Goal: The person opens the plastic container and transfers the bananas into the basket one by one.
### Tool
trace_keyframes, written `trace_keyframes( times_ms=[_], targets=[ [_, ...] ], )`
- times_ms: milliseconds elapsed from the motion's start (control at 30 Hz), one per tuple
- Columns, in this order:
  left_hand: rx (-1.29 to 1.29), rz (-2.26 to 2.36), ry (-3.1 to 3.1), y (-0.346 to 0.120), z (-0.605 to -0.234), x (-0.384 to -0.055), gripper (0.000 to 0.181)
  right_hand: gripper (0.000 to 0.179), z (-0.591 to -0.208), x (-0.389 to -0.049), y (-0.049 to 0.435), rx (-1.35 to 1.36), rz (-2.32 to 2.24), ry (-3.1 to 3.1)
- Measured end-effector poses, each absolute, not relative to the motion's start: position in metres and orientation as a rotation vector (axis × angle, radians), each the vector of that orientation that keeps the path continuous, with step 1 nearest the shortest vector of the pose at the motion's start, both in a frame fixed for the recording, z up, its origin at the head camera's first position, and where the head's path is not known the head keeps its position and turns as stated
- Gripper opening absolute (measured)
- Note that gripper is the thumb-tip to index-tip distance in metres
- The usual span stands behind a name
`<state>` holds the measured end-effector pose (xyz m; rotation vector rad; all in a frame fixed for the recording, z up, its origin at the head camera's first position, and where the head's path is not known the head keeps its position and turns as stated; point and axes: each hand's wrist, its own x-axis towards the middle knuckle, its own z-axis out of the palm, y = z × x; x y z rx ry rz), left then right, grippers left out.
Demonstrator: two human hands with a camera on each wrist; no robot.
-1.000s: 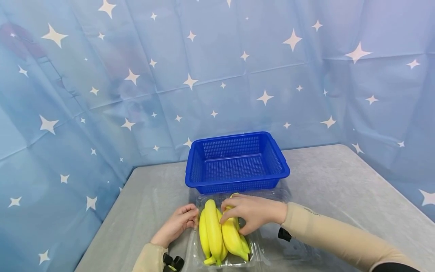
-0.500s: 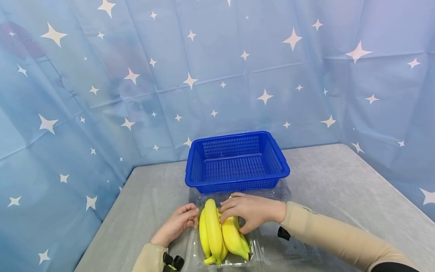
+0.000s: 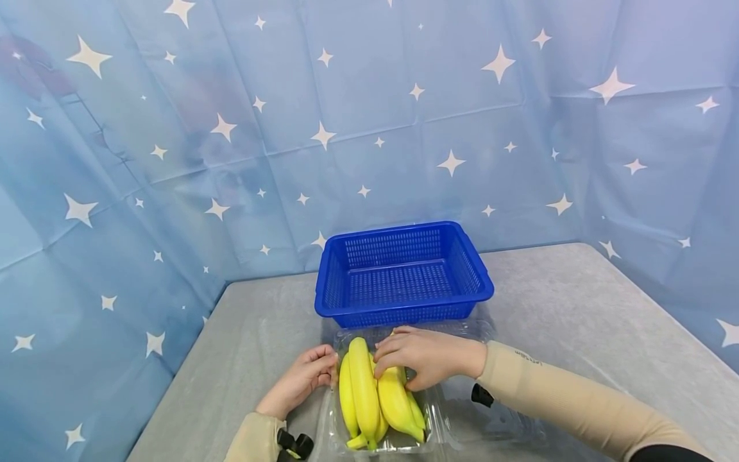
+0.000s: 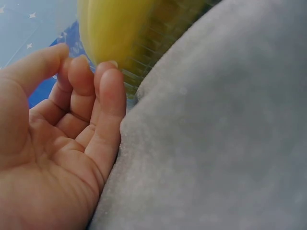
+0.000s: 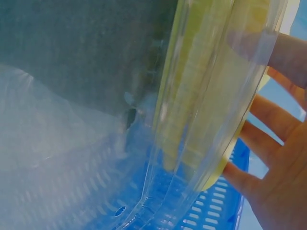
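Observation:
A clear plastic clamshell container [image 3: 437, 420] lies unfolded on the table, with yellow bananas [image 3: 364, 393] side by side in its near left part. At its left edge my left hand [image 3: 301, 380] pinches the thin plastic rim between thumb and fingertips, as the left wrist view also suggests. My right hand [image 3: 426, 359] reaches over from the right and grips the right-hand bananas [image 3: 396, 405] near their upper ends. Through the see-through wall, the right wrist view shows the thumb [image 5: 249, 45] against the bananas. The fingers cover the bananas' far ends.
A blue plastic basket [image 3: 404, 309] with perforated walls stands directly behind the container. The container's other half [image 3: 496, 417] spreads to the right under my forearm. Grey cloth [image 3: 260, 321] covers the table, and a blue starry curtain [image 3: 369, 160] hangs behind and at both sides.
Both hands and the bananas stay almost where they were. The whole head view shifts very slightly.

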<state>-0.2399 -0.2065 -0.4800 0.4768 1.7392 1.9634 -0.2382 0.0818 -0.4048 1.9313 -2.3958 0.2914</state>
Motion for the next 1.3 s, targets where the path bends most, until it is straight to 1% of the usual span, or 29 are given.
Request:
trace_keyframes(
  times_ms=[1300],
  targets=[
    [0.474,1.97,1.741,-0.206,-0.4797,-0.2395,0.015,0.053,-0.4083,-0.2373,0.0836,1.88,0.354,-2.341]
  ],
)
